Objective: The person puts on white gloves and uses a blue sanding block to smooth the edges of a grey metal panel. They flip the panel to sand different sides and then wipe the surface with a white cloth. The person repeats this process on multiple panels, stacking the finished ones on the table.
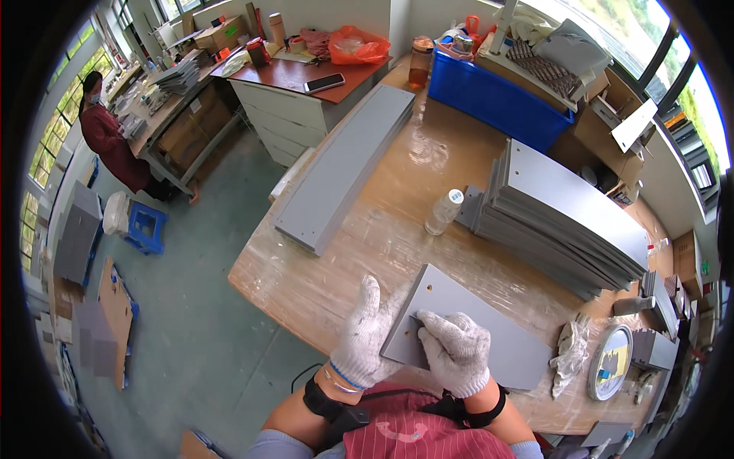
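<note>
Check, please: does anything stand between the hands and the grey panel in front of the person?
Nothing visible except the white gloves. The right hand rests on the panel; the left hand is at its left edge. The bottle stands beyond the panel, out of the way.

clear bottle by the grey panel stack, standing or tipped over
Upright: the clear bottle stands on its base, pale cap uppermost.

The left hand (364,338) and right hand (459,344) wore off-white knitted gloves (468,369), the left cuff (348,377) edged in blue; black straps (319,400) ringed both forearms. Pale blue-grey sleeves (280,445) and a maroon, pale-striped garment (443,444) bearing a curved pinkish mark (403,437) were worn.
</note>
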Tool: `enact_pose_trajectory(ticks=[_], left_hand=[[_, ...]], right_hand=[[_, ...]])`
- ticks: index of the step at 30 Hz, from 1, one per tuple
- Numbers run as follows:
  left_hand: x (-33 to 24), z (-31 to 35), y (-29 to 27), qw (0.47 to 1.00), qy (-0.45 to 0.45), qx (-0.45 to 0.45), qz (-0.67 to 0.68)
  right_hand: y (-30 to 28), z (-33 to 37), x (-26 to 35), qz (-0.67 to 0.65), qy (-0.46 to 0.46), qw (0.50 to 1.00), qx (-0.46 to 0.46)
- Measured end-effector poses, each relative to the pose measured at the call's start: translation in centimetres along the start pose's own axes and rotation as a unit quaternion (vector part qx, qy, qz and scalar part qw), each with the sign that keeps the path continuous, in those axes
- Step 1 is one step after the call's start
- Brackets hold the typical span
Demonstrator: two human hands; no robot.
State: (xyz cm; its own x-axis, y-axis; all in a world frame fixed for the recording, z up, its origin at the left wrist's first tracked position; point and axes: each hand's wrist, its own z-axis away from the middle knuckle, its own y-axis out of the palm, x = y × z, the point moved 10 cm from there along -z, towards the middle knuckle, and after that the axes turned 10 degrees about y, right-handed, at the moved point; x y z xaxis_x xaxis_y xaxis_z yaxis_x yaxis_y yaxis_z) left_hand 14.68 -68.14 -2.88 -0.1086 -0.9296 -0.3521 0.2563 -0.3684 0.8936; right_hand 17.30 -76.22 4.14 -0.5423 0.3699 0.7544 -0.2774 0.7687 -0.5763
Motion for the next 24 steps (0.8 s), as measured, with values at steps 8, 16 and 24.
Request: enact_pose_trajectory(ticks=[8, 16, 24], left_hand=[[-0.5, -1.0, -0.8, 1.000, 0.006, 0.017, -0.007], [0.0, -1.1, -0.8, 0.999, -0.003, 0.027, 0.019], [-0.3, -1.3, -1.0, 1.000, 0.010, 0.016, -0.007]], right_hand=[[0.9, -0.1, 0.7, -0.009, -0.007, 0.998, 0.062], [1.0, -0.2, 1.0, -0.055, -0.039, 0.995, 0.077], [1.5, -0.9, 1.0, -0.034, -0.022, 0.996, 0.076]])
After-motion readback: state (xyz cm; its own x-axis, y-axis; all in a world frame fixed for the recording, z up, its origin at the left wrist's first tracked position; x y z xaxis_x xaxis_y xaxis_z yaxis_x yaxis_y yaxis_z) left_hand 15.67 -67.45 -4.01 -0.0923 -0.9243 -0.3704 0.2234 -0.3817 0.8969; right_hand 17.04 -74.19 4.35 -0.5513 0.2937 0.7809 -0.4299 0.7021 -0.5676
